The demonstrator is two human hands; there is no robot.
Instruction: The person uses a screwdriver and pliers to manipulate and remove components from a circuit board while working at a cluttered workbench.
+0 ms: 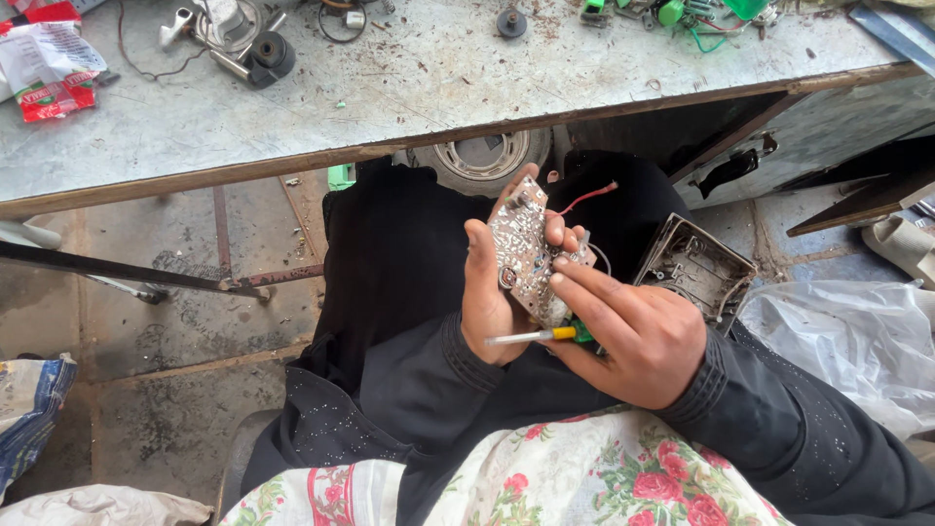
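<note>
- Gripping circuit board (pixel 526 251) edgewise: my left hand (pixel 490 292) and right hand (pixel 633 336) both closed on it.
- Board's long axis runs 12 to 5 o'clock, over my lap.
- Screwdriver (pixel 534 336) under my right hand, tip pointing 9 o'clock.

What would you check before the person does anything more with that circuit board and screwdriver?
1. Circuit board firmly held: ok, the left hand wraps its edge and the right hand steadies it.
2. Screwdriver secure: cannot tell, it lies across the hands and its grip is half hidden.
3. Red wire clear of fingers: ok, it sticks out above.
4. Open plastic casing stable: cannot tell, it rests on the lap beside the right wrist.
5. Solder side visible: ok, it faces the camera.
</note>
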